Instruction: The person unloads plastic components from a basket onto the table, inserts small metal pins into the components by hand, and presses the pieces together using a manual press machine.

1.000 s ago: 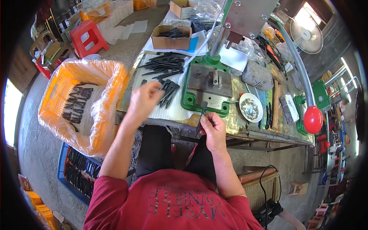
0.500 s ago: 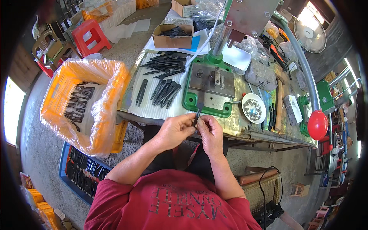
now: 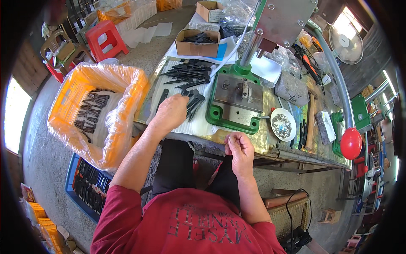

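My left hand (image 3: pixel 172 112) is over the lower group of slim black tapered pieces (image 3: pixel 195 103) on the white foam sheet (image 3: pixel 192 128). Its fingers are bent together at those pieces, and whether they hold one is hidden. In front of the table edge, my right hand (image 3: pixel 240 154) is closed, thumb against curled fingers; anything inside is too small to make out. A looser heap of similar black pieces (image 3: pixel 188 72) lies farther back on the foam. To the right stands a green press (image 3: pixel 234 122) with a steel plate on its base.
An orange crate (image 3: pixel 59 114) lined with clear plastic holds black pieces at left, above a blue crate (image 3: pixel 72 182). A cardboard box (image 3: pixel 196 48) stands behind the heap. A white dish (image 3: pixel 283 133), a hammer (image 3: pixel 311 122) and a red-knobbed lever (image 3: pixel 351 144) are at right.
Both hands were together before the press, holding one black piece. My left hand has moved left and forward to the lower group; my right hand has separated and shifted slightly right.
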A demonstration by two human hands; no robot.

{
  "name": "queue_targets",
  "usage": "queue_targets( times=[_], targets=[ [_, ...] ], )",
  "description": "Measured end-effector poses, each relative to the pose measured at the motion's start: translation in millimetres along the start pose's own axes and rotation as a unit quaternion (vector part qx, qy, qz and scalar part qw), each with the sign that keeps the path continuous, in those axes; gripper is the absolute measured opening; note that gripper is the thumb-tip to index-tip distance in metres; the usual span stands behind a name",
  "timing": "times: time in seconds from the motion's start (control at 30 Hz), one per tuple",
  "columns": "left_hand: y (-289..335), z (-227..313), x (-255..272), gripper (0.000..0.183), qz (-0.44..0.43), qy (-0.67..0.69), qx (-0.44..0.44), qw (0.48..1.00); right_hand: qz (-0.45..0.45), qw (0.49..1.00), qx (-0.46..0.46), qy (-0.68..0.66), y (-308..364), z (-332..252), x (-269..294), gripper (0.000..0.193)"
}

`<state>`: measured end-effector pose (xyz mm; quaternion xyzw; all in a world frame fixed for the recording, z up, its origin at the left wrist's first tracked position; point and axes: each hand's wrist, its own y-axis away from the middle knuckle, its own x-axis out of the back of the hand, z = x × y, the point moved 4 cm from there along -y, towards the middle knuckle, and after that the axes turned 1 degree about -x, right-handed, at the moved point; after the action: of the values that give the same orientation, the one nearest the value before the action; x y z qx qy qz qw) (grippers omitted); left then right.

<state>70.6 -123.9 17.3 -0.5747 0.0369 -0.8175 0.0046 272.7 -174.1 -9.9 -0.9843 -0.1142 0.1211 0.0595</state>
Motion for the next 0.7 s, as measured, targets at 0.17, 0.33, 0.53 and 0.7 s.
queue_targets(
  times=[0.17,0.33,0.53,0.7],
  targets=[
    [3,2,-1,0.023,0.043,0.004,-0.002,0.999,0.007,1.000,-0.014,0.003,0,-1,0,0.011],
    [5,2,0,0.020,0.068,0.010,0.007,0.998,0.007,1.000,-0.022,-0.008,0,0,0,0.011],
    [-24,-32,17,0.016,0.156,0.033,-0.006,0.987,0.009,1.000,-0.021,-0.007,-1,0,1,0.011],
    [-55,-30,16,0.016,0.116,0.001,-0.019,0.993,0.009,1.000,-0.026,-0.013,-1,1,-1,0.011]
  ],
)
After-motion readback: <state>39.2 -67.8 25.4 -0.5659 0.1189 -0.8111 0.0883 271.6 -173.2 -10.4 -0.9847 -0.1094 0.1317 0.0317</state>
